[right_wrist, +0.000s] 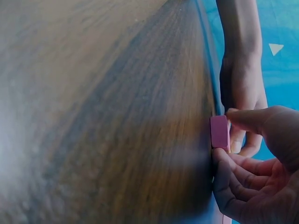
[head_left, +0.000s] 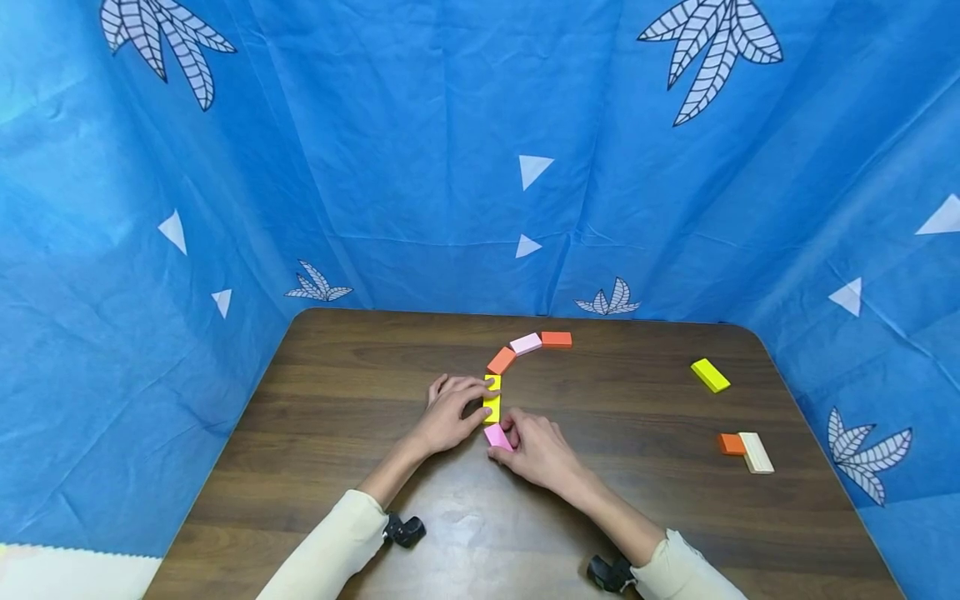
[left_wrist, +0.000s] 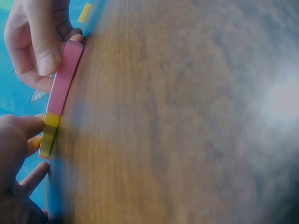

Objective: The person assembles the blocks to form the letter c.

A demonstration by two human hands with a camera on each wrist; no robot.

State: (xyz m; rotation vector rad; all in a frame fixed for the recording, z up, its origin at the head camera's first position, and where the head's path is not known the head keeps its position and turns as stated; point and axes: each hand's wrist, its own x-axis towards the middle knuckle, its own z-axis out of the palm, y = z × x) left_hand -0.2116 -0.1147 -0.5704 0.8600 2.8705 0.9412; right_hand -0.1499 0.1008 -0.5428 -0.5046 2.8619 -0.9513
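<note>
A curved row of flat wooden blocks lies on the table. In the head view my left hand [head_left: 450, 417] is over the yellow block [head_left: 492, 407] in the row, steadying it between thumb and fingertips. The fingers hide part of that block. At the near end of the row, my right hand [head_left: 542, 448] pinches a pink block [head_left: 497, 436] between thumb and fingers. The pink block [left_wrist: 65, 77] meets the yellow block [left_wrist: 49, 133] end to end in the left wrist view. The right wrist view shows the end face of the pink block [right_wrist: 219, 132].
Farther along the curve lie an orange block [head_left: 502, 360], a light pink block [head_left: 526, 343] and another orange block [head_left: 557, 339]. To the right on the brown table [head_left: 322, 400] are a yellow block [head_left: 710, 375], an orange block [head_left: 731, 444] and a plain wood block [head_left: 755, 452]. Blue cloth [head_left: 442, 200] surrounds it.
</note>
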